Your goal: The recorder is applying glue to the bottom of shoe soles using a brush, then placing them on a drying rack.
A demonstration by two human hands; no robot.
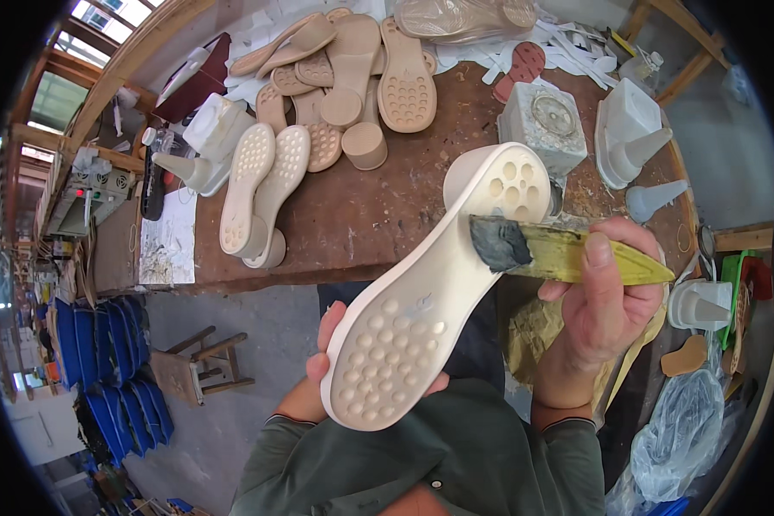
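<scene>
My left hand (pixel 329 328) grips a cream shoe sole (pixel 443 267) from beneath; its fingers curl over the edges, and most of the hand is hidden. The sole's dimpled face points up, with a block heel at the far end. Between thumb and fingers, my right hand (pixel 615 297) pinches a flat brush with a worn yellow-green handle (pixel 559 249). Its dark, matted head (pixel 500 244) lies over the narrow waist of the sole, seemingly touching it. A wet-looking patch (pixel 423 303) shows on the sole's middle.
Beyond the sole is a brown workbench (pixel 318 215). On it lie a pair of cream soles (pixel 265 193), a heap of tan heeled soles (pixel 353 64), a crusted white container (pixel 542 120) and pale nozzle-topped containers (pixel 632 133). A wooden stool (pixel 199 365) stands at lower left.
</scene>
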